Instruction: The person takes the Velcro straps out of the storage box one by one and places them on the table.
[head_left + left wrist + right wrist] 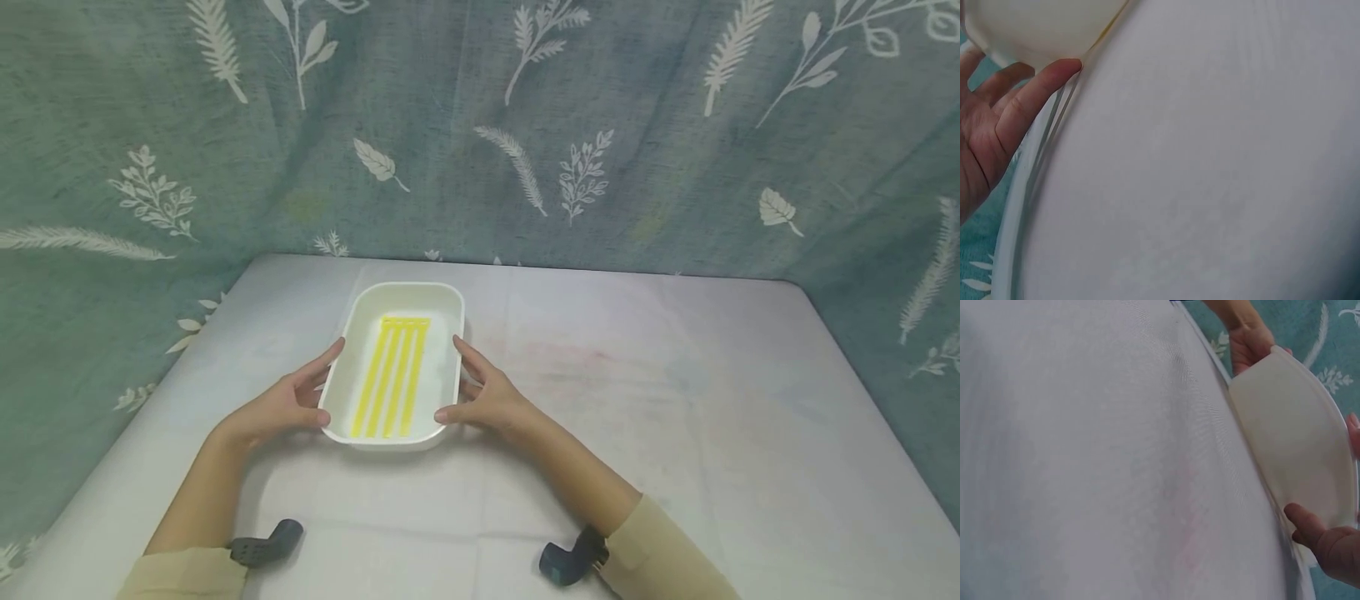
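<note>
In the head view, the left hand (283, 406) and right hand (491, 402) are apart, each gripping one long side of a white tray (442, 337), thumbs near its close corners; holding both sides likely stops it tipping; the tray is left of the middle of the table (750, 433), nearer the far edge; yellow strips (398, 377) lie inside, pointing the long way, perhaps because they fit best so; leafy cloth (420, 100) hangs behind the far edge, so there may be little room to push that way; in the left wrist view, the left thumb is at the tray's rim, and the picture cuts off the rest; in the right wrist view, both hands hold the tray, whose side hides the strips.
</note>
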Demonstrator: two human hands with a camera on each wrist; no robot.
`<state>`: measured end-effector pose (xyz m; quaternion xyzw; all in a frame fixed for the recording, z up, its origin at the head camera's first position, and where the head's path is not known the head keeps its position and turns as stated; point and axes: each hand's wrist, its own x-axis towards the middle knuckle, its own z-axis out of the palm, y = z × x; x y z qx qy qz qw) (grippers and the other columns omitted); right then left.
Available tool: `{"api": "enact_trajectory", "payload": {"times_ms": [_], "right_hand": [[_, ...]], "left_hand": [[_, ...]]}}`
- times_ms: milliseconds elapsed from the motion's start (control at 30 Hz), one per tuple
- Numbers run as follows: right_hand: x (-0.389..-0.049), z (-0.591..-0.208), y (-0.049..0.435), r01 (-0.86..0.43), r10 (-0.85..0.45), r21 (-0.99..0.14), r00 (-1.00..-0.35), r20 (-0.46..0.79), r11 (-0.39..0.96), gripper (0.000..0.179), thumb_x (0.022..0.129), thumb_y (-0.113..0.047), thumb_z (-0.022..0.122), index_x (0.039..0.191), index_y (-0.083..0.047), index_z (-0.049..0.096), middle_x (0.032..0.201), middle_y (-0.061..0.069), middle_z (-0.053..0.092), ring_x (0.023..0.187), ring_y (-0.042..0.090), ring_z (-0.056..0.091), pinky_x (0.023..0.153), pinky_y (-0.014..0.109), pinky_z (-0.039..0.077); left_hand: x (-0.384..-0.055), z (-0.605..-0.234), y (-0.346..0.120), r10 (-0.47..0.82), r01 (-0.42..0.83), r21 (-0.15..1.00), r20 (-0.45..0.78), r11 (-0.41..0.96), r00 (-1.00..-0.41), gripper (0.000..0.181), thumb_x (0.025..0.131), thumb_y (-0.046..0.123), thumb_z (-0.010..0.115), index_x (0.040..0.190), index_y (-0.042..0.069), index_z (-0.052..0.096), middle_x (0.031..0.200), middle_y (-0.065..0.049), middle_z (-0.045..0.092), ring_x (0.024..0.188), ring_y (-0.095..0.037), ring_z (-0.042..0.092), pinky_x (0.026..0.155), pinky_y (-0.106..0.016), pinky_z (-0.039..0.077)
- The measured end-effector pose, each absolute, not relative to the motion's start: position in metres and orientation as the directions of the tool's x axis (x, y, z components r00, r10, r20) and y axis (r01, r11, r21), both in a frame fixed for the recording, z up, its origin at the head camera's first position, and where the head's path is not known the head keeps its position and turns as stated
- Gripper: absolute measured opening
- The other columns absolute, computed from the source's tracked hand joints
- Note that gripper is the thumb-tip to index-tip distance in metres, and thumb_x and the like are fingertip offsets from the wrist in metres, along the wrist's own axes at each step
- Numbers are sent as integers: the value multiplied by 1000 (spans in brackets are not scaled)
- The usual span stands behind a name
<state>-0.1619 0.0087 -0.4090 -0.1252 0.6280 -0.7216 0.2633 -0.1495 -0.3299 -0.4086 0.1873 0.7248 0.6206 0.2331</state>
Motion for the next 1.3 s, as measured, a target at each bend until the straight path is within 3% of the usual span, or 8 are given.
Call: {"api": "enact_trajectory", "payload": {"times_ms": [233, 400, 500, 633, 733, 1300], "right_hand": [[-165, -408, 19, 197, -524, -978, -841, -136, -63, 105, 67, 8, 78, 151, -27, 23, 156, 5, 22, 139, 27, 32, 102, 35, 43], [-164, -406, 27, 201, -507, -979, -847, -159, -28, 104, 67, 7, 78, 150, -29, 25, 156, 5, 22, 139, 27, 32, 104, 36, 41], [-163, -406, 34, 208, -497, -978, -850, -173, -17, 104, 67, 6, 79, 149, -31, 27, 156, 3, 23, 139, 26, 32, 104, 36, 41], [-161, -405, 42, 208, -501, -978, -847, -176, -7, 105, 67, 4, 80, 150, -28, 24, 156, 4, 22, 139, 25, 32, 103, 35, 42], [-161, -407, 49, 201, -499, -979, -848, -180, 11, 106, 67, 2, 82, 150, -29, 23, 156, 4, 23, 139, 26, 33, 102, 35, 43], [-158, -408, 80, 223, -484, -975, -852, -199, 6, 107, 67, 1, 82, 150, -30, 23, 157, 5, 20, 129, 35, 45, 92, 39, 51]], "left_hand": [[-152, -406, -317, 562, -24, 989, -104, 147, -821, 105, 80, 4, 73, 153, 18, -1, 154, -29, 4, 120, -4, 51, 87, -31, 54], [-153, -405, -305, 546, -43, 985, -127, 164, -828, 107, 78, 6, 75, 153, 20, 0, 155, -27, 8, 120, -6, 51, 86, -32, 54], [-154, -404, -298, 542, -41, 983, -132, 177, -830, 107, 77, 5, 75, 153, 19, 1, 155, -26, 11, 125, -19, 49, 86, -33, 54], [-153, -402, -290, 532, -38, 979, -141, 200, -835, 107, 77, 3, 75, 153, 19, 2, 155, -24, 12, 133, -42, 34, 86, -32, 53], [-153, -402, -284, 532, -38, 978, -143, 204, -834, 107, 77, 4, 76, 153, 18, 2, 156, -24, 10, 134, -49, 27, 86, -31, 53], [-158, -407, -253, 555, -60, 982, -151, 179, -818, 108, 76, 11, 79, 153, 20, 5, 155, -22, 17, 130, -42, 40, 86, -33, 54]]}}
